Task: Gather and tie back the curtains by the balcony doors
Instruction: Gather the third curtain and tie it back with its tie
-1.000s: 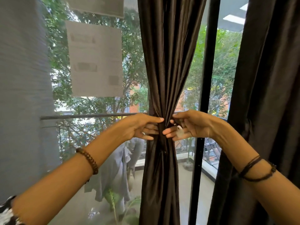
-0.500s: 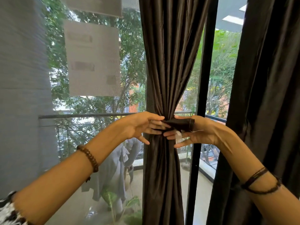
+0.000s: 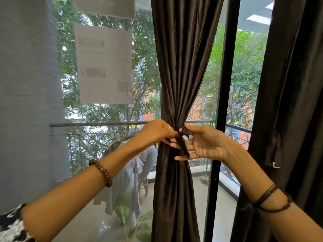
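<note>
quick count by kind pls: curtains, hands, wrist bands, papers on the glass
Curtains: 2, the gathered curtain and the loose curtain
Hands: 2, left hand and right hand, both at the tie strip
Wrist bands: 2, beaded bracelet and dark cord band
Papers on the glass: 2, large sheet and upper sheet
Total: 8
</note>
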